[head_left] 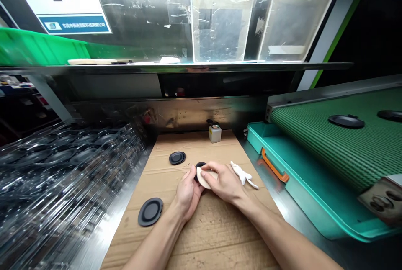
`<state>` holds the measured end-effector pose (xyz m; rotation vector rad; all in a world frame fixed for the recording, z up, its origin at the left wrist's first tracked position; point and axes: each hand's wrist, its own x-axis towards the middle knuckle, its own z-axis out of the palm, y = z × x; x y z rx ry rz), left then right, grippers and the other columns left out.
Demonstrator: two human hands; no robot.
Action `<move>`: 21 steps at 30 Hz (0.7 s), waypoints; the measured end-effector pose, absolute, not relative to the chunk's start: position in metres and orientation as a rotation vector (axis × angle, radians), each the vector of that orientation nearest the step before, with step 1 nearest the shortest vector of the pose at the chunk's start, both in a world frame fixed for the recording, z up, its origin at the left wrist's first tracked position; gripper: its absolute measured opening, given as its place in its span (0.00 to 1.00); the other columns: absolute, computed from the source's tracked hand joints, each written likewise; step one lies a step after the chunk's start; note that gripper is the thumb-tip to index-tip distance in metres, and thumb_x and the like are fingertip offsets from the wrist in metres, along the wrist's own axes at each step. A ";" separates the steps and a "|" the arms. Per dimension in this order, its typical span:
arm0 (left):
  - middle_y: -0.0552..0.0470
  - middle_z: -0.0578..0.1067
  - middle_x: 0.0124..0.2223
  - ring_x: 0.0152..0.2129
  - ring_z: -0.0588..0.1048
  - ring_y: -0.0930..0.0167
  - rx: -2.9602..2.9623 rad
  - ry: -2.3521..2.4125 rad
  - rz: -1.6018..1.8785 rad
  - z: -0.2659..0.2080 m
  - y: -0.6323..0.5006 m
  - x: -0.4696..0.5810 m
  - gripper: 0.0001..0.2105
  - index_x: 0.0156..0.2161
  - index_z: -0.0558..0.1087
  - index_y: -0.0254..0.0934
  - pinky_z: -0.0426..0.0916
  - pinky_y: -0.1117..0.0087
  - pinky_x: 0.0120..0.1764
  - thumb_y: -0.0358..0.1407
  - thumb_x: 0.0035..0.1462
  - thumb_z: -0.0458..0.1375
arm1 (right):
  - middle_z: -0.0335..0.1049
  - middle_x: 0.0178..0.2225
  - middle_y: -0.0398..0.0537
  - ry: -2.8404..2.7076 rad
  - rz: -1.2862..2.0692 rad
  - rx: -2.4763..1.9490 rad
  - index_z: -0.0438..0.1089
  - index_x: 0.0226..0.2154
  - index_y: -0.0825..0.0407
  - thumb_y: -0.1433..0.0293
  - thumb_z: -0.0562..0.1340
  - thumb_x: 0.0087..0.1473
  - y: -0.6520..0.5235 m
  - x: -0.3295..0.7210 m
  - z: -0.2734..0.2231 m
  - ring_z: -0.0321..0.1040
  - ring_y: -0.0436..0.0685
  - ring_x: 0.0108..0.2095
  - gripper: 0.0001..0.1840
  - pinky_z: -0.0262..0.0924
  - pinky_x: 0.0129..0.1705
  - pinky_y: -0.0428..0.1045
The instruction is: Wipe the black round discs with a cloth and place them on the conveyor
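Over the middle of the cardboard sheet (220, 236), my left hand (187, 192) grips a round black plastic part (200, 164) by its edge. My right hand (224, 182) holds a cream-coloured round pad (204, 179) against the face of that part, covering most of it. Two more black round parts lie flat on the cardboard: one (177, 158) beyond my left hand, the other (150, 212) to the left of my left forearm. Just right of my right hand is a crumpled white cloth or glove (243, 175).
A small bottle (215, 132) with a dark cap stands at the cardboard's far end. Clear trays (78, 169) are stacked at left. On the right, a teal bin (301, 194) sits beneath a green conveyor belt (339, 148) carrying black parts (346, 121). A metal shelf (176, 68) crosses ahead.
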<state>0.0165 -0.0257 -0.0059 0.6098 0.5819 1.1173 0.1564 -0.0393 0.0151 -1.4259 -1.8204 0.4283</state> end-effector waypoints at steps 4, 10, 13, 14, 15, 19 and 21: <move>0.38 0.76 0.48 0.48 0.72 0.59 0.672 0.557 1.032 -0.003 -0.028 0.018 0.15 0.46 0.73 0.30 0.68 0.55 0.51 0.40 0.61 0.53 | 0.76 0.36 0.43 -1.796 0.073 -1.659 0.68 0.46 0.41 0.58 0.50 0.63 -0.042 0.149 0.017 0.72 0.55 0.35 0.16 0.55 0.34 0.46; 0.41 0.76 0.49 0.50 0.72 0.62 0.614 0.549 1.118 -0.001 -0.027 0.016 0.13 0.45 0.74 0.32 0.67 0.59 0.53 0.37 0.60 0.55 | 0.75 0.29 0.43 -1.850 -0.056 -1.809 0.68 0.42 0.42 0.55 0.47 0.63 -0.040 0.141 0.014 0.71 0.56 0.28 0.18 0.48 0.28 0.46; 0.40 0.75 0.51 0.51 0.71 0.62 0.602 0.522 1.114 -0.002 -0.026 0.016 0.14 0.47 0.73 0.32 0.65 0.59 0.55 0.37 0.61 0.53 | 0.75 0.29 0.46 -1.741 -0.084 -1.928 0.67 0.44 0.43 0.55 0.46 0.64 -0.041 0.130 0.009 0.71 0.56 0.27 0.19 0.48 0.28 0.46; 0.40 0.74 0.52 0.51 0.71 0.62 0.586 0.531 1.120 -0.002 -0.026 0.016 0.14 0.48 0.73 0.32 0.65 0.59 0.55 0.37 0.61 0.53 | 0.75 0.28 0.47 -1.737 -0.095 -1.940 0.67 0.45 0.43 0.55 0.46 0.64 -0.041 0.126 0.007 0.71 0.56 0.26 0.19 0.49 0.28 0.47; 0.40 0.74 0.52 0.51 0.71 0.62 0.562 0.543 1.129 -0.003 -0.026 0.017 0.14 0.48 0.73 0.31 0.65 0.59 0.56 0.37 0.61 0.53 | 0.75 0.28 0.48 -1.751 -0.109 -1.937 0.67 0.45 0.43 0.55 0.46 0.64 -0.042 0.121 0.006 0.70 0.57 0.26 0.20 0.50 0.28 0.47; 0.42 0.73 0.54 0.53 0.70 0.63 0.509 0.504 1.157 -0.005 -0.024 0.018 0.16 0.52 0.71 0.34 0.64 0.61 0.57 0.36 0.62 0.52 | 0.75 0.28 0.50 -1.732 -0.133 -1.966 0.68 0.44 0.44 0.55 0.45 0.64 -0.043 0.110 0.003 0.71 0.57 0.26 0.21 0.51 0.28 0.47; 0.43 0.73 0.54 0.53 0.70 0.64 0.504 0.496 1.163 -0.004 -0.024 0.018 0.16 0.53 0.70 0.35 0.64 0.61 0.57 0.36 0.62 0.52 | 0.75 0.27 0.50 -1.687 -0.138 -1.992 0.68 0.44 0.45 0.55 0.46 0.64 -0.042 0.110 0.003 0.71 0.56 0.26 0.20 0.51 0.28 0.46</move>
